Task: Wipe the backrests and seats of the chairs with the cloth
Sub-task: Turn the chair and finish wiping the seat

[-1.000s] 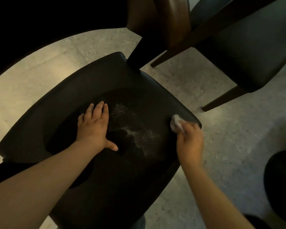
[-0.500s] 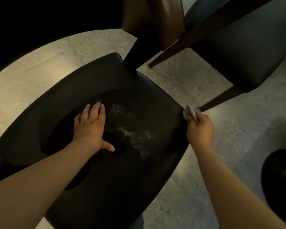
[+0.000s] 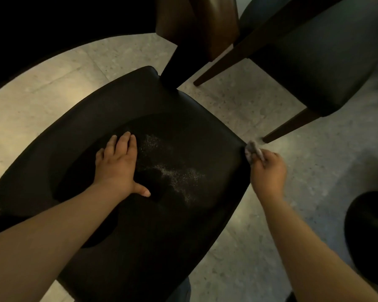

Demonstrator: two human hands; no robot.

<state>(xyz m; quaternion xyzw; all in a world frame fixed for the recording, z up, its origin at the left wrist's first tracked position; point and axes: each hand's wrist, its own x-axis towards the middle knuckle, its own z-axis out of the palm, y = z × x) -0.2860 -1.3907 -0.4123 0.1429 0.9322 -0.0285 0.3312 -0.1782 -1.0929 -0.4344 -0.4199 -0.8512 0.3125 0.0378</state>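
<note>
A dark padded chair seat (image 3: 205, 131) fills the middle of the head view, with a pale dusty patch (image 3: 175, 171) near its centre. My left hand (image 3: 118, 166) lies flat on the seat, fingers spread, just left of the dust. My right hand (image 3: 268, 173) is at the seat's right corner, closed around a small bunched grey cloth (image 3: 252, 150) that touches the seat edge. A second dark chair (image 3: 314, 62) with brown wooden legs stands at the upper right.
A brown wooden leg or post (image 3: 196, 25) rises behind the near seat. A chair leg (image 3: 288, 125) slants down close to the cloth. A dark round object (image 3: 371, 236) sits on the speckled floor (image 3: 292, 214) at the right. A dark edge (image 3: 52, 29) covers the upper left.
My right hand has carried the cloth from on the seat's right part outward to the right corner edge. My left hand stays flat in place.
</note>
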